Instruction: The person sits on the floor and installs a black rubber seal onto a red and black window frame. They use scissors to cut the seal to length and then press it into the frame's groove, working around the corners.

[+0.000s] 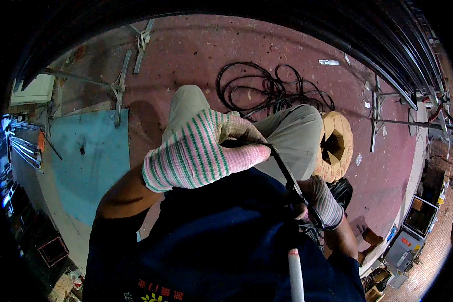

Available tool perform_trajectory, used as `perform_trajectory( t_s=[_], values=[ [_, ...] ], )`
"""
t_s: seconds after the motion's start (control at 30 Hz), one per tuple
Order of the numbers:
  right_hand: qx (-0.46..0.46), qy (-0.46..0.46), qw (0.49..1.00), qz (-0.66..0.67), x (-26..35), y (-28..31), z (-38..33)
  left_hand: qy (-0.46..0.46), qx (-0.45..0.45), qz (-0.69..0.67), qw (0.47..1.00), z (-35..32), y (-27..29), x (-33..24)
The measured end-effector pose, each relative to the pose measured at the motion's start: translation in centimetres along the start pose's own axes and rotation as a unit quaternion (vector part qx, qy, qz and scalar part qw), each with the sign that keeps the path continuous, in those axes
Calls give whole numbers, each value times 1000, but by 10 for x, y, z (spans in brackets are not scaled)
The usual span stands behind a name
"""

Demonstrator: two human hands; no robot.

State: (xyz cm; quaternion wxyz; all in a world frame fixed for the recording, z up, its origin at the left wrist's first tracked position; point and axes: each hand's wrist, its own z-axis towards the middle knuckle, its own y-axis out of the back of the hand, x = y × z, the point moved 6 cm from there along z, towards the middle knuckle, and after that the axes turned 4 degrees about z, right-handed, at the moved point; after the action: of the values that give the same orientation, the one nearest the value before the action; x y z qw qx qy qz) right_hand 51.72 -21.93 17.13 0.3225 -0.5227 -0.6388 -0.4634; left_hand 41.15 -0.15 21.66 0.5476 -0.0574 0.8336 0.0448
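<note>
My left hand [201, 151], in a glove with pink, white and green stripes, is closed, pinching the upper end of a thin black strip [285, 171] between thumb and fingers. The strip slants down to the right in front of my dark shirt. Around its lower part the fingers of my right hand [323, 201] are closed, in a dirtier striped glove. Whether the strip is rubber, plastic or metal I cannot tell. Below the right hand, black plastic film [341, 194] shows partly. A white stick with a pinkish end [295, 274] juts up from the lower edge.
A tangled black cable [251, 85] lies on the reddish floor past my knees. Beside my right knee is a round cardboard-coloured spool [343, 146]. A blue sheet [93, 156] lies at left, near metal stands [120, 90]. Long dark bars [387, 60] rest at the upper right.
</note>
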Motion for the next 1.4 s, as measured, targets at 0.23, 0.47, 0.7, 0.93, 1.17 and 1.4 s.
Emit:
perform_trajectory(
  t_s=[0.23,0.47,0.7,0.93,1.17,1.4],
  values=[
    [3,-32,999,30,-3,-1,-3,-26,1,18,999,2,0,-1],
    [3,-21,997,80,0,-5,-1,-4,16,33,999,3,1,0],
    [1,-30,998,56,3,-6,2,0,33,36,999,4,3,2],
    [-20,3,998,52,12,-7,5,-1,36,30,999,4,2,5],
    [-42,-19,996,73,7,-11,5,-9,32,47,998,4,2,11],
    [-55,-56,994,71,0,-10,2,-17,32,52,998,2,0,7]
  ],
)
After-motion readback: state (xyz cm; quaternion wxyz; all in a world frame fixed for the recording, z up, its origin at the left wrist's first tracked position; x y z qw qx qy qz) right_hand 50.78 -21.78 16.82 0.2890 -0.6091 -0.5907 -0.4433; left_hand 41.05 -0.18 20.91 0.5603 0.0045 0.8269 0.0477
